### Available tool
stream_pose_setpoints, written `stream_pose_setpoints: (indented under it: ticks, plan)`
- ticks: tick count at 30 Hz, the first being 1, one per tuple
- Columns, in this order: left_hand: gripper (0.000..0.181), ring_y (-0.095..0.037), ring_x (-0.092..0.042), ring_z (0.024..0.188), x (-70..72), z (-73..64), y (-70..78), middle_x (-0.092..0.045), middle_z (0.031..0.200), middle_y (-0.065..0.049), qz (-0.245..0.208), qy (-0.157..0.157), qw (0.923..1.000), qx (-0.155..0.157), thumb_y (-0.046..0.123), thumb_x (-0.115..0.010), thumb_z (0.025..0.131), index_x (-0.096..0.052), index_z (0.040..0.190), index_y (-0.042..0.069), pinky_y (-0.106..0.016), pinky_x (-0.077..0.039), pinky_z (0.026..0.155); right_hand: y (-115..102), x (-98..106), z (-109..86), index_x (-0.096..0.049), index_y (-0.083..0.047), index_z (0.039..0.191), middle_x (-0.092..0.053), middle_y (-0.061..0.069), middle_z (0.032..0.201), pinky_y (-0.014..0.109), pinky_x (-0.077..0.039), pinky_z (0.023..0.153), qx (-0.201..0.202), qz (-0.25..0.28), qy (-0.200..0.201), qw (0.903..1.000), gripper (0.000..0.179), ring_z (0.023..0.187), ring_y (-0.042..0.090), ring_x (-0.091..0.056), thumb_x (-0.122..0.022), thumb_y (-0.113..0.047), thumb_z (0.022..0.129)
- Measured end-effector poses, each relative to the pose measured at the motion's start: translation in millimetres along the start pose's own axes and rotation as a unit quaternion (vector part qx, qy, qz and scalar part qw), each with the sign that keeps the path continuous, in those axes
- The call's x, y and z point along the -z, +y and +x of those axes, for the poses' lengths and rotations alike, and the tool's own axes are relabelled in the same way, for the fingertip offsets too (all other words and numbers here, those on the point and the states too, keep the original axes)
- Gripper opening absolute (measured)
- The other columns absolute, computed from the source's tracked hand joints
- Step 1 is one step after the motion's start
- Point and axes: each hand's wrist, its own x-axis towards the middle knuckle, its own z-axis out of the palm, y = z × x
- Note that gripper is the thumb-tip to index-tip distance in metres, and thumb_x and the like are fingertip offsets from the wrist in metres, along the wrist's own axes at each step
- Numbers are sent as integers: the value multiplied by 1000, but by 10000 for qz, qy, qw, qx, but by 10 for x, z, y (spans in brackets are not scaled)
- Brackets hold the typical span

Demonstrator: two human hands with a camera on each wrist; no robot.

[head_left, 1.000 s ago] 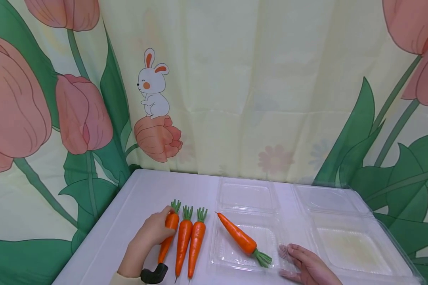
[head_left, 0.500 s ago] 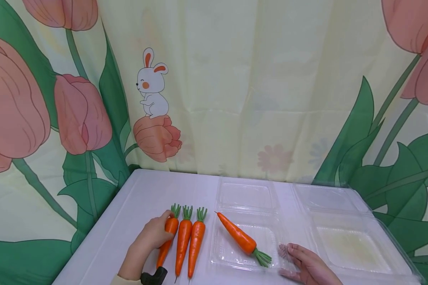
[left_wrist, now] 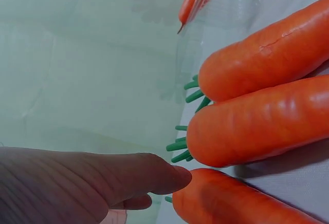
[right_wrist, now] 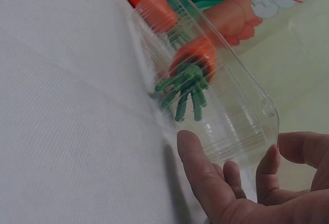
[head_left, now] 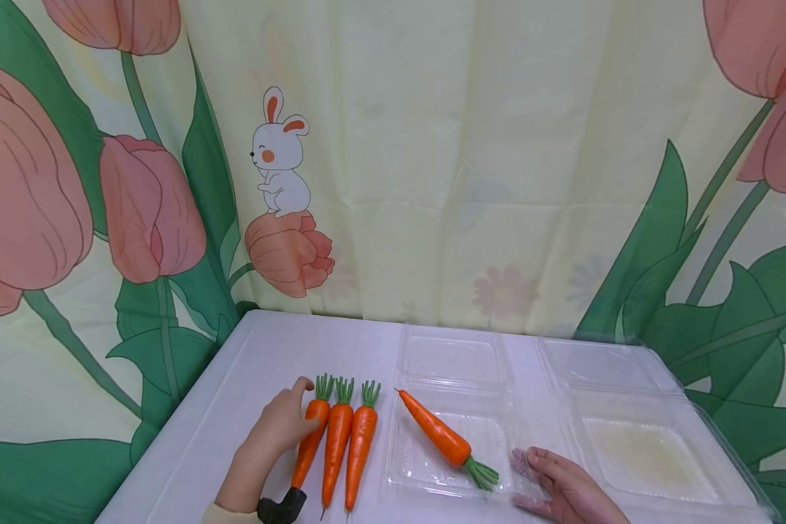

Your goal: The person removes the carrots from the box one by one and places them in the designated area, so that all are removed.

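Observation:
On the left, my left hand point(head_left: 278, 422) rests at the leftmost carrot point(head_left: 313, 429); its thumb touches the orange body while the index finger stands off beside the green top. Close by lie the middle carrot point(head_left: 338, 444) and a third carrot point(head_left: 362, 444), side by side. Another carrot point(head_left: 435, 431) lies slantwise in a clear plastic container point(head_left: 393, 473), tip toward the back left. At that container's right side, my right hand point(head_left: 566, 484) holds the rim with bent fingers, the thumb low along the wall. In the right wrist view the container point(right_wrist: 241, 95) partly covers the carrot.
A second clear container point(head_left: 668, 495), its lid point(head_left: 609, 364) laid back, stands to the right. The first container's lid point(head_left: 455, 360) is folded open toward the curtain point(head_left: 432, 145) behind the table point(head_left: 190, 451).
The leftmost carrot slid a little toward me, then lined up closer to its neighbours. My left index finger has lifted away from it. The right hand has stayed in place.

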Motion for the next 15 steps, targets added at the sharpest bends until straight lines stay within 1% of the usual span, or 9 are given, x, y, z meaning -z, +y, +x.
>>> stream_pose_setpoints:
  ticks: [3, 6, 11, 15]
  plan:
    - [55, -24, -53, 68, 6, -1, 24, -61, 94, -17, 178, -10, 9998, -36, 14, -75, 83, -55, 132, 2, -34, -50, 57, -3, -16, 6, -5, 14, 158, -50, 24, 153, 57, -51, 103, -13, -136, 73, 9999, 93, 118, 22, -65, -62, -36, 104]
    - [55, -24, -54, 67, -7, -12, 63, -64, 96, -17, 427, 52, 9990, -116, 18, -76, 84, -55, 133, 2, -35, -50, 56, -6, -25, 5, -5, 15, 157, -35, 26, 161, 57, -51, 103, -7, -182, 105, 9998, 93, 122, 25, -62, -62, -37, 104]
    - [54, -25, -57, 68, -66, -58, 199, -65, 98, -17, 796, 281, 9963, -190, 25, -77, 84, -59, 130, 1, -39, -51, 55, -3, -28, -6, -4, 15, 157, -29, 28, 163, 58, -50, 104, -3, -147, 119, 9998, 93, 127, 30, -56, -61, -36, 105]
    - [47, -29, -57, 79, -145, -97, 335, -63, 98, -17, 996, 541, 9933, -248, 27, -78, 84, -66, 121, 2, -43, -53, 56, -3, -39, -5, -4, 16, 157, -25, 29, 164, 58, -50, 104, -13, -142, 133, 9998, 91, 131, 34, -52, -59, -36, 106]
